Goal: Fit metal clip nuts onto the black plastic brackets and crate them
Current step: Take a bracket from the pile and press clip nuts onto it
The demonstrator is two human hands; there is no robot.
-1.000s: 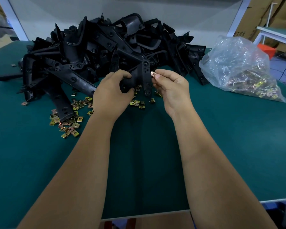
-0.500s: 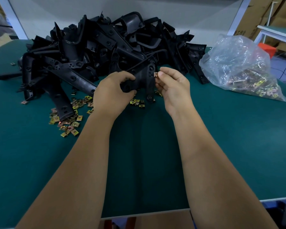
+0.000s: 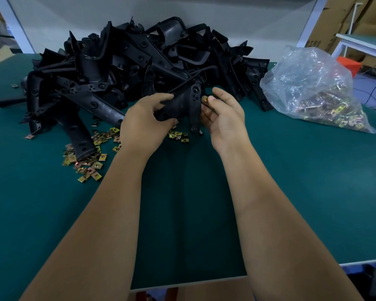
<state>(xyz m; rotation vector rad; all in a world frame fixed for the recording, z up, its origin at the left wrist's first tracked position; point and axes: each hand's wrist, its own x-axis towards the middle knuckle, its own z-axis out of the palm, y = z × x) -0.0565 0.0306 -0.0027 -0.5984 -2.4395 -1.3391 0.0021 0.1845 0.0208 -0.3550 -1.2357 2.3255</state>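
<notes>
My left hand (image 3: 144, 121) grips a black plastic bracket (image 3: 186, 103) by its thick end and holds it above the green table (image 3: 313, 181). The bracket's flat tab with holes points down. My right hand (image 3: 224, 115) pinches a brass-coloured clip nut (image 3: 205, 99) between thumb and fingers, right against the tab's right edge. Whether the nut sits on the tab I cannot tell.
A big heap of black brackets (image 3: 128, 64) fills the back of the table. Loose clip nuts (image 3: 89, 157) lie scattered left of my left arm and a few more clip nuts (image 3: 179, 135) under the held bracket. A clear plastic bag of nuts (image 3: 317, 92) sits at right.
The bracket has been lifted and turned slightly, and my right hand has brought the clip nut up against the tab's edge.
</notes>
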